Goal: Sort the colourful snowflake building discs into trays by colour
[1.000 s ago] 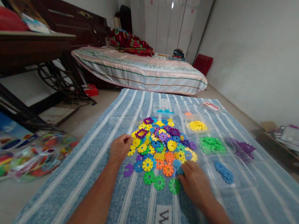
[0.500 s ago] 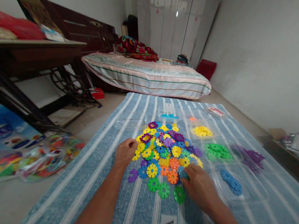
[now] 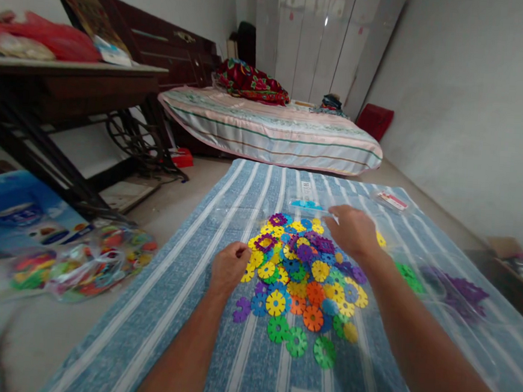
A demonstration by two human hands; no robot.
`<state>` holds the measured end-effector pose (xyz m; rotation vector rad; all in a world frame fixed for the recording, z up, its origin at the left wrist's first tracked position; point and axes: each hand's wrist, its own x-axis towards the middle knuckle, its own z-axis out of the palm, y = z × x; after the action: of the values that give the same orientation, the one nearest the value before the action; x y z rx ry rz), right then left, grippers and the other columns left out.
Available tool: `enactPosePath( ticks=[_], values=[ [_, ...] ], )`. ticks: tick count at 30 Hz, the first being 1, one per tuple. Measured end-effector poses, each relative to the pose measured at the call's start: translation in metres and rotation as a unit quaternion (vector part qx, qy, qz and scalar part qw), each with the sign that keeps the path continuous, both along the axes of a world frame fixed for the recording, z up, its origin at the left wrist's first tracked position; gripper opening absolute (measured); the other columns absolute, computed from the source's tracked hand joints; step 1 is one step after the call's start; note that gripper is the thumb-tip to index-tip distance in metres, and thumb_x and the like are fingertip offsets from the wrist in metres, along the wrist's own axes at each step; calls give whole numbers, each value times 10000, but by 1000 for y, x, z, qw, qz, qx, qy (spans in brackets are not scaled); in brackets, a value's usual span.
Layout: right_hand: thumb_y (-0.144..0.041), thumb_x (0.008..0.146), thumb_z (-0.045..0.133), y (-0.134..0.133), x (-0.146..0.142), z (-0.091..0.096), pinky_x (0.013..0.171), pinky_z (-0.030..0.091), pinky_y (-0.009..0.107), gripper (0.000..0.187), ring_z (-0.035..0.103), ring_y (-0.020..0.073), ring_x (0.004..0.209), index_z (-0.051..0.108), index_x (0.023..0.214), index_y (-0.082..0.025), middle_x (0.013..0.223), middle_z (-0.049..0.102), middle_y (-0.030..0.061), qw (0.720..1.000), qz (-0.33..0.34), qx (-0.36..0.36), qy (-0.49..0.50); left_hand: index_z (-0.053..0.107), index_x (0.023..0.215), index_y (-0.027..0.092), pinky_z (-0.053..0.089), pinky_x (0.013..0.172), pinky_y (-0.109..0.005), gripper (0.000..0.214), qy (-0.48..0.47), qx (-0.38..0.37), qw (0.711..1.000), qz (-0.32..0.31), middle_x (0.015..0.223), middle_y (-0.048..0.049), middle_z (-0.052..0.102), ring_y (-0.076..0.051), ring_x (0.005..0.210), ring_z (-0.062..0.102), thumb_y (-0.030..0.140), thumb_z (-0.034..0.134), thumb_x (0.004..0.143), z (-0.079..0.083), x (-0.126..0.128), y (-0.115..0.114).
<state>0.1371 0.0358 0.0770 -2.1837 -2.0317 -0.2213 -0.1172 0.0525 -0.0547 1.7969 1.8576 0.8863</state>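
Observation:
A pile of notched plastic discs in yellow, purple, blue, orange and green lies on the striped cloth. My left hand rests at the pile's left edge, fingers curled beside the yellow discs; what they hold, if anything, is hidden. My right hand is over the far right side of the pile, its fingers drawn together close to a clear tray with light-blue discs. I cannot make out what is in them. Loose green discs lie at the near edge.
Clear trays on the right hold green discs and purple pieces, partly behind my right arm. A small box sits at the cloth's far right corner. Bags of colourful pieces are on the floor at left. A bed stands beyond.
My right hand has moved from the near right of the pile up and away to the far side, near the light-blue tray. My left hand stays by the pile. The view has shifted slightly.

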Motion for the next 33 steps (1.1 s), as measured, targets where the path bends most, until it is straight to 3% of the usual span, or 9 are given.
enactPosePath(
  ticks=[3, 7, 14, 21, 27, 33],
  values=[
    [-356, 914, 392, -40, 4, -24, 688, 406, 256, 314, 631, 188, 882, 672, 909, -215, 959, 688, 63, 998, 17, -66, 12, 644, 756, 196, 429, 678, -227, 238, 2, 1, 1000, 2, 776, -20, 692, -150, 742, 627, 349, 463, 778, 0, 1, 0],
    [-322, 891, 435, -94, 11, -55, 683, 401, 259, 260, 636, 197, 893, 673, 918, -220, 965, 690, 64, 990, 12, -133, 36, 646, 763, 207, 425, 681, -213, 234, 14, -2, 1000, 7, 771, -6, 695, -139, 740, 623, 348, 460, 784, 2, 2, 0],
    [-194, 875, 457, -157, 11, -85, 671, 393, 262, 185, 622, 189, 854, 640, 903, -203, 923, 657, 50, 981, 2, -176, 76, 660, 772, 209, 423, 657, -205, 231, 17, 5, 1000, 13, 752, 2, 695, -135, 718, 619, 345, 474, 768, 3, 4, 2],
    [-224, 855, 512, -172, -2, -104, 781, 398, 315, 142, 562, 240, 944, 606, 949, -175, 960, 621, 72, 985, -57, -132, 92, 663, 778, 196, 429, 660, -213, 258, 13, 20, 1000, 10, 771, -14, 701, -143, 717, 625, 365, 469, 770, -1, 3, 5],
    [-225, 849, 530, -170, -2, -110, 859, 392, 332, 175, 528, 248, 995, 603, 987, -145, 1006, 615, 90, 987, -52, -108, 108, 664, 775, 194, 429, 655, -216, 262, 16, 24, 1000, 10, 762, -17, 699, -145, 719, 628, 366, 466, 772, -1, 2, 5],
    [-201, 845, 528, -169, 0, -115, 861, 397, 327, 104, 528, 241, 987, 620, 877, -165, 992, 612, 86, 989, -39, -97, 105, 662, 784, 205, 429, 655, -215, 252, 16, 19, 1000, 8, 769, -7, 699, -143, 722, 627, 364, 467, 774, 1, 1, 3]
  ],
)
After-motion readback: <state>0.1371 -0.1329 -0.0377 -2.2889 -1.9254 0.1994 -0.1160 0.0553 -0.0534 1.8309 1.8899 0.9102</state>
